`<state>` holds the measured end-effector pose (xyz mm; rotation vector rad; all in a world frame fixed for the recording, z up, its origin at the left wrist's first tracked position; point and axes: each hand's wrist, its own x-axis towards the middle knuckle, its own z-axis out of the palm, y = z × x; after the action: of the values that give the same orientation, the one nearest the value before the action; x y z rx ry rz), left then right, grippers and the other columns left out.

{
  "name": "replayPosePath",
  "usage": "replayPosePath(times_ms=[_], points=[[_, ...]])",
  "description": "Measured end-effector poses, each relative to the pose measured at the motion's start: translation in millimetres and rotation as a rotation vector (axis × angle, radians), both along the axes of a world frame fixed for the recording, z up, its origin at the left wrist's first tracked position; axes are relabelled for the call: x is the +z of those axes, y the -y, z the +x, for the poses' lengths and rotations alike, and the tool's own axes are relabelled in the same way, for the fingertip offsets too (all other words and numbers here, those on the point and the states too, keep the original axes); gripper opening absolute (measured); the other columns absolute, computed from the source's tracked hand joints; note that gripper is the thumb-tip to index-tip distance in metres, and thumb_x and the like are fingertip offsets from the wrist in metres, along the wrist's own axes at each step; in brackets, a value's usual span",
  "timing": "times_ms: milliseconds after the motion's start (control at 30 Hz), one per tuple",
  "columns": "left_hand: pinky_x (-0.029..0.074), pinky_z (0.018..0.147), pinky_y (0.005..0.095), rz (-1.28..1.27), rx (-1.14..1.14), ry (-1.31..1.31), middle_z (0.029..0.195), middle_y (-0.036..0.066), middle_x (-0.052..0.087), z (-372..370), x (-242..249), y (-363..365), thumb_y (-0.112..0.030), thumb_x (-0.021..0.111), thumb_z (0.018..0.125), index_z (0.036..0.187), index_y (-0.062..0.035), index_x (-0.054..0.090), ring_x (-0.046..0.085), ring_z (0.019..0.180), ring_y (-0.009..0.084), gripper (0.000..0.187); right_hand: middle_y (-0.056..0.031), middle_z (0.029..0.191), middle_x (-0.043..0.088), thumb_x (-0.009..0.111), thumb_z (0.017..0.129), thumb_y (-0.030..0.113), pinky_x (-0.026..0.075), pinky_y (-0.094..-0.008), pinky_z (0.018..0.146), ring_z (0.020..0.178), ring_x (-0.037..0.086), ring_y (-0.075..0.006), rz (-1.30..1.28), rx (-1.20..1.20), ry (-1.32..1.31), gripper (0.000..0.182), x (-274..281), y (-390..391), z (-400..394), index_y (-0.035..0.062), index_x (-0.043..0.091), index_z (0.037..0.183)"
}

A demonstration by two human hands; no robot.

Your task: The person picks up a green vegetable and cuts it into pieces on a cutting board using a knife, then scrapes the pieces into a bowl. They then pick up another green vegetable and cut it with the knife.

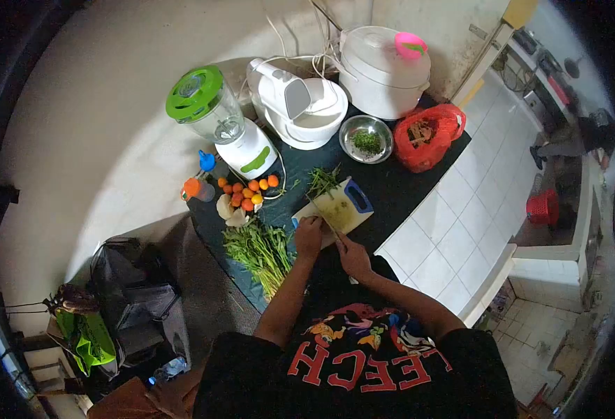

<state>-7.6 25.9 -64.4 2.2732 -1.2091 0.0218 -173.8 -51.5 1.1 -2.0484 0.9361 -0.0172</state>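
Observation:
A white cutting board with a blue handle lies at the front of the dark table. My right hand is wrapped round the handle of a knife, whose blade reaches across the board. At the board's near left edge my left hand is closed, its fingers curled beside the blade; what they hold, if anything, is hidden. Cut green stems and leaves lie at the board's far edge. A large bunch of leafy greens rests left of my left hand.
Behind the board stand a metal bowl of chopped greens, a red plastic bag, a stand mixer, a blender and a large white pot. Small orange tomatoes sit at left. Another person is at far right.

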Motion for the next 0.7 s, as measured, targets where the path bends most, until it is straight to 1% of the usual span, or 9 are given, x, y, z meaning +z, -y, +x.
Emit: replayPosePath(times_ms=[67, 167, 267, 433, 500, 567, 600, 667, 700], points=[[0.056, 0.084, 0.0442, -0.003, 0.016, -0.014, 0.105, 0.010, 0.071, 0.3, 2.7, 1.6, -0.006, 0.064, 0.083, 0.099, -0.0054, 0.074, 0.065, 0.099, 0.0332, 0.018, -0.0303, 0.106, 0.071, 0.051, 0.108, 0.031, 0.056, -0.0506, 0.085, 0.098, 0.070, -0.0463, -0.051, -0.004, 0.053, 0.044, -6.9, -0.2, 2.8, 0.0013, 0.061, 0.139], [0.055, 0.085, 0.0447, -0.030, 0.046, -0.008, 0.103, 0.010, 0.072, 3.5, 0.7, 6.6, -0.007, 0.065, 0.082, 0.099, -0.0049, 0.074, 0.064, 0.098, 0.0334, 0.019, -0.0299, 0.107, 0.071, 0.051, 0.108, 0.032, 0.057, -0.0498, 0.082, 0.097, 0.071, -0.0457, -0.127, 0.002, 0.096, 0.043, -22.6, 2.0, 6.4, 0.0026, 0.062, 0.138], [0.055, 0.085, 0.0451, -0.063, 0.051, -0.010, 0.103, 0.010, 0.072, 6.3, 1.0, 11.7, -0.008, 0.067, 0.082, 0.100, -0.0048, 0.075, 0.063, 0.098, 0.0333, 0.020, -0.0295, 0.108, 0.071, 0.051, 0.108, 0.032, 0.057, -0.0505, 0.083, 0.097, 0.070, -0.0460, -0.084, -0.020, 0.127, 0.042, -8.5, 9.6, 7.5, 0.0041, 0.063, 0.137], [0.054, 0.085, 0.0451, -0.068, 0.019, -0.043, 0.103, 0.010, 0.070, 3.5, 11.5, 8.4, -0.009, 0.066, 0.084, 0.101, -0.0051, 0.075, 0.062, 0.100, 0.0332, 0.020, -0.0285, 0.107, 0.072, 0.051, 0.108, 0.032, 0.055, -0.0531, 0.086, 0.099, 0.069, -0.0467, -0.076, -0.007, 0.067, 0.042, -20.6, 12.0, 7.3, 0.0029, 0.064, 0.136], [0.054, 0.088, 0.0455, -0.033, 0.018, -0.036, 0.105, 0.012, 0.071, -0.1, 14.1, 6.5, -0.015, 0.068, 0.085, 0.100, -0.0066, 0.075, 0.062, 0.104, 0.0352, 0.018, -0.0284, 0.106, 0.072, 0.051, 0.108, 0.032, 0.055, -0.0536, 0.086, 0.099, 0.069, -0.0470, -0.068, 0.003, 0.062, 0.043, -24.8, 13.5, 10.6, 0.0027, 0.064, 0.136], [0.054, 0.086, 0.0451, -0.034, 0.019, -0.024, 0.104, 0.011, 0.070, -2.8, 14.4, 9.8, -0.012, 0.068, 0.083, 0.099, -0.0059, 0.075, 0.062, 0.101, 0.0343, 0.018, -0.0280, 0.107, 0.072, 0.051, 0.108, 0.033, 0.055, -0.0534, 0.087, 0.100, 0.069, -0.0467, -0.157, -0.007, 0.204, 0.043, -29.5, 12.3, 11.5, 0.0032, 0.063, 0.136], [0.054, 0.084, 0.0448, -0.036, 0.023, -0.001, 0.103, 0.010, 0.069, -1.5, 10.2, 9.3, -0.009, 0.069, 0.082, 0.098, -0.0051, 0.076, 0.062, 0.098, 0.0334, 0.019, -0.0280, 0.107, 0.072, 0.051, 0.108, 0.033, 0.055, -0.0534, 0.087, 0.100, 0.069, -0.0467, -0.154, -0.010, 0.203, 0.043, -27.1, 10.6, 10.2, 0.0032, 0.063, 0.136], [0.054, 0.084, 0.0448, -0.039, 0.020, 0.011, 0.102, 0.010, 0.070, -0.1, 2.2, 6.1, -0.009, 0.069, 0.081, 0.098, -0.0050, 0.076, 0.062, 0.098, 0.0335, 0.018, -0.0274, 0.109, 0.072, 0.051, 0.108, 0.033, 0.054, -0.0530, 0.088, 0.101, 0.069, -0.0460, -0.105, 0.013, 0.085, 0.042, -22.4, 8.3, 9.3, 0.0039, 0.064, 0.135], [0.054, 0.084, 0.0449, -0.045, 0.017, 0.022, 0.101, 0.010, 0.070, 0.7, 4.5, 6.4, -0.009, 0.070, 0.081, 0.098, -0.0049, 0.076, 0.062, 0.099, 0.0336, 0.018, -0.0274, 0.109, 0.072, 0.051, 0.108, 0.033, 0.054, -0.0530, 0.088, 0.101, 0.069, -0.0460, -0.104, 0.012, 0.086, 0.042, -24.5, 6.7, 9.5, 0.0039, 0.064, 0.135]])
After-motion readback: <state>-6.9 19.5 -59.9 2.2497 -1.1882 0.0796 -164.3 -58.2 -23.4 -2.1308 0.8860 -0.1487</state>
